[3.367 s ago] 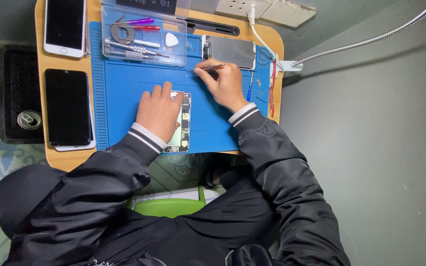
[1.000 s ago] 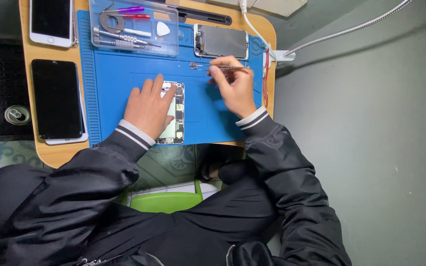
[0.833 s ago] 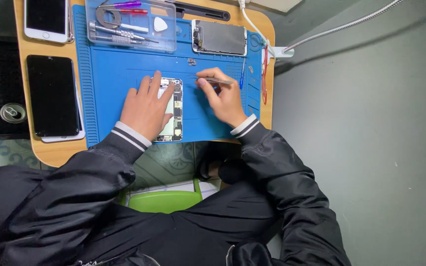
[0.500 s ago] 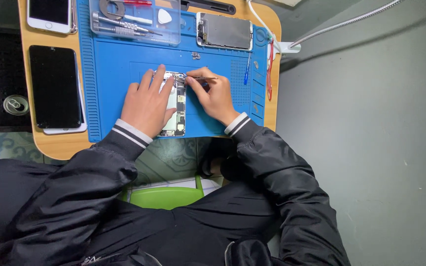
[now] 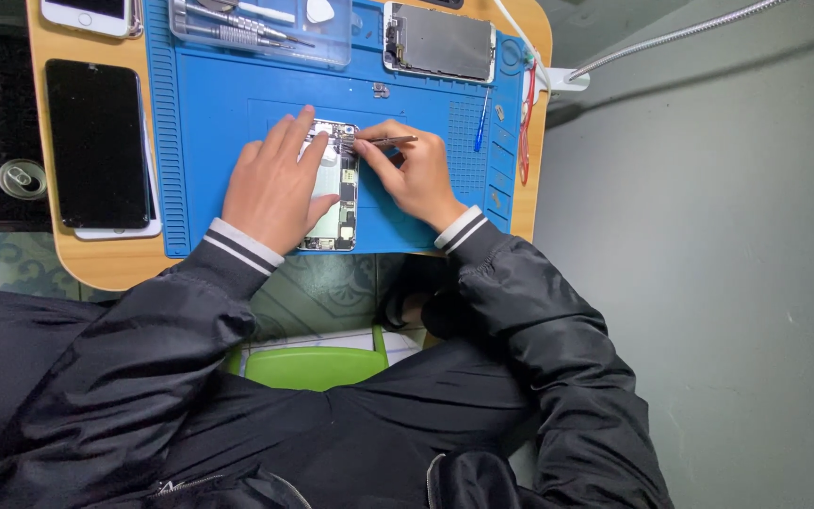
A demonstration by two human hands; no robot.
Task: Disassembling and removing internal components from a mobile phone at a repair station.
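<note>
An opened phone body [image 5: 339, 203] with its insides showing lies on the blue work mat [image 5: 209, 113]. My left hand [image 5: 275, 184] rests flat on it, fingers spread, and covers its left half. My right hand [image 5: 412, 174] grips thin metal tweezers [image 5: 386, 141], whose tip points left and touches the top of the phone's circuit board.
A detached screen panel [image 5: 440, 42] lies at the mat's far right. A clear tray of tools [image 5: 256, 28] sits at the far edge. A dark phone [image 5: 96, 141] and a white phone [image 5: 87, 11] lie left on the wooden table [image 5: 96, 264]. A can [image 5: 21, 177] stands further left.
My right hand has come from the mat's far right side to the phone and now holds the tweezers' tip on its top end. My left hand stays on the phone.
</note>
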